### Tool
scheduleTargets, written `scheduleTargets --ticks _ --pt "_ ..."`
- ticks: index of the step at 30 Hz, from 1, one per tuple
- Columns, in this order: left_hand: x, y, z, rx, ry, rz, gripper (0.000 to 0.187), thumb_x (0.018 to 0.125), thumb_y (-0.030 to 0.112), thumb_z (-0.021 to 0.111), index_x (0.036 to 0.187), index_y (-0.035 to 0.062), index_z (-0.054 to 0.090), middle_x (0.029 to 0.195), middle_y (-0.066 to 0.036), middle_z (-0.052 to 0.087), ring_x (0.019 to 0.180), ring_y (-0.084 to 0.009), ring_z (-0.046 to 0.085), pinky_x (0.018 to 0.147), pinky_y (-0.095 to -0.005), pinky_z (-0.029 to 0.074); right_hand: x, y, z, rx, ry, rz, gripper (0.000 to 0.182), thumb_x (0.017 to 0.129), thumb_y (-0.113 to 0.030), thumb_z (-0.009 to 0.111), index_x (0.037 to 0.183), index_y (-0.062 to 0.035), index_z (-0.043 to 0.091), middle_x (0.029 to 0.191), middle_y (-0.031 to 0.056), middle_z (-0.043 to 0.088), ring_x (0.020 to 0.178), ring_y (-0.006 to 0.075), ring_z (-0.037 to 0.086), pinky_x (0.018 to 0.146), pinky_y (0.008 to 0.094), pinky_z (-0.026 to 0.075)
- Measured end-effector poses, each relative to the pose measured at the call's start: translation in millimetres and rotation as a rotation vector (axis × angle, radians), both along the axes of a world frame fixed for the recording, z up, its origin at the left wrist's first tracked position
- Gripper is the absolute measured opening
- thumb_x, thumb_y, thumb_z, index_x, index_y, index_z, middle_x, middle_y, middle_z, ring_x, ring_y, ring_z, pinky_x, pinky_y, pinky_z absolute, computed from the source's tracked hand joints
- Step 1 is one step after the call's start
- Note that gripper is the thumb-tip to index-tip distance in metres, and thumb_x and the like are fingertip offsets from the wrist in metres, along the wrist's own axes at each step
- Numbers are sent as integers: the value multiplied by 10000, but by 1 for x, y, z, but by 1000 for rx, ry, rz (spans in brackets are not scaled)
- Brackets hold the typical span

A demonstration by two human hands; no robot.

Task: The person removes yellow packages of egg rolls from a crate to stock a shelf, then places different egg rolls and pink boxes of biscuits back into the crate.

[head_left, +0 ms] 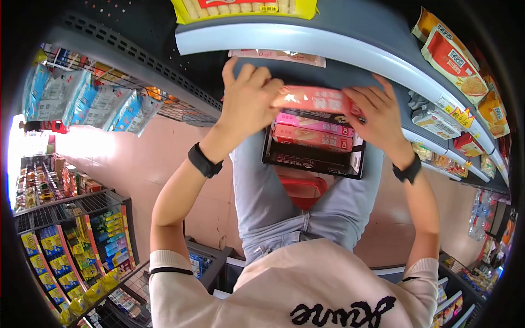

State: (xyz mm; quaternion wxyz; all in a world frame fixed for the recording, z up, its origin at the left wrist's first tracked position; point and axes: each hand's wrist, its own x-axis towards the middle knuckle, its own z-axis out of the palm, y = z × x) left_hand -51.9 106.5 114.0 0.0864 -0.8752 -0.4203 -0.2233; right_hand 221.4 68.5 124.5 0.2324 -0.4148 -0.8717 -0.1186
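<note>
Between both hands stretches a long pink snack packet [317, 100] with pale lettering, held level and slightly blurred. My left hand [246, 98] pinches its left end, the other fingers raised. On the opposite end, my right hand [377, 115] closes with its fingertips. Below the packet, a black open carton [314, 164] rests across my thighs. Inside it lie a magenta packet [314, 122] and a salmon-pink packet [313, 138], side by side. Beyond my hands, another pale pink packet [284, 56] lies on the shelf under the light-coloured rail.
A curved shelf rail [295, 37] runs just ahead, with a yellow pack [240, 10] above it. Snack bags [454, 65] fill the shelves at right. Blue-and-clear bags [87, 101] hang at left. Under the carton, a red basket or stool [303, 191] shows between my legs.
</note>
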Motion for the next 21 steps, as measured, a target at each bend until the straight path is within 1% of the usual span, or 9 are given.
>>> scheduleTargets --ticks 2,3,5,6,9,14,17,19,21 --pt "11 -15 3 -55 -14 -147 371 547 269 780 878 144 670 860 -15 534 934 -204 486 1015 -511 216 18 -20 8 -141 80 21 368 630 -107 708 988 -66 631 944 67 646 885 234 607 989 439 371" --pt "17 -21 0 -62 -24 -142 371 547 269 780 878 144 670 860 -15 534 934 -204 486 1015 -511 216 26 -28 8 -150 71 26 368 630 -107 708 988 -66 631 944 67 646 885 234 607 989 439 371" --pt "30 -29 -10 -229 32 -240 354 555 275 778 862 137 668 834 -12 529 921 -201 482 1015 -501 218 40 -41 3 -383 107 -20 380 614 -106 723 980 -60 633 962 81 647 897 241 608 1009 449 358" --pt "35 -32 -18 -232 21 -250 329 565 276 776 841 136 666 818 -9 527 914 -201 480 1015 -487 220 46 -46 -3 -451 75 -21 396 623 -124 732 999 -58 628 963 86 644 911 241 610 1004 442 365" --pt "43 -36 -30 -237 -4 -257 316 576 278 769 838 135 666 826 -9 532 922 -204 480 1018 -471 222 50 -59 -20 -413 74 -51 416 626 -149 747 1013 -60 624 965 84 644 918 240 610 1002 430 368" --pt "43 -41 -28 -261 -19 -251 348 588 292 768 876 127 662 832 -22 541 924 -203 497 1014 -439 235 52 -60 -17 -418 93 -52 443 632 -180 759 1036 -63 619 975 86 645 926 245 610 1002 425 369" --pt "37 -43 -38 -355 -12 -243 378 588 304 772 897 118 659 841 -35 553 922 -209 523 1003 -412 249 51 -59 -24 -462 131 -53 449 637 -184 760 1047 -66 618 987 91 645 927 260 607 987 419 385" --pt "33 -46 -45 -452 109 -197 411 590 322 773 927 115 662 864 -48 567 925 -220 542 987 -397 266 46 -59 -33 -493 194 -32 446 645 -193 760 1051 -67 622 1000 95 645 934 275 603 971 409 402" --pt "27 -49 -51 -426 94 -212 425 583 316 778 940 116 666 877 -52 571 924 -222 543 976 -396 276 40 -59 -33 -509 185 -34 447 653 -208 758 1057 -71 624 1004 97 644 939 281 602 962 404 411"
